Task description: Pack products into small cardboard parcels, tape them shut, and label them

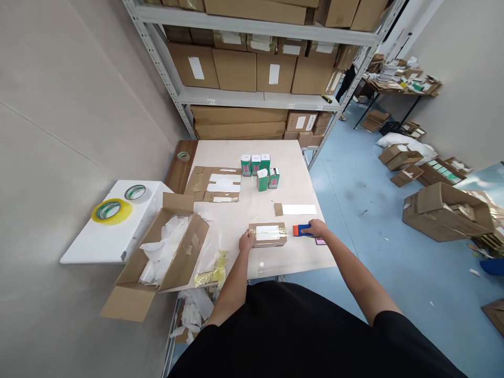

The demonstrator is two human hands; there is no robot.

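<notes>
A small cardboard box (271, 242) lies near the front of the table, with a white label and clear tape along its top. My left hand (246, 241) is closed on its left end. In my right hand (316, 229) is a blue and orange tape dispenser (302, 230), just past the box's right end. A strip of clear tape appears to span the short gap between box and dispenser. Below the right hand, a pink-edged flat item (320, 241) is partly hidden. Behind the box lies a white paper strip (299, 209) with a brown end.
Several green and white small boxes (262, 181) stand mid-table, beside a flattened cardboard sheet (205, 184). At left, an open carton (185, 252) holds white paper, next to tape rolls (111, 211) on a white block (90, 247). A shelf rack (236, 97) borders the back.
</notes>
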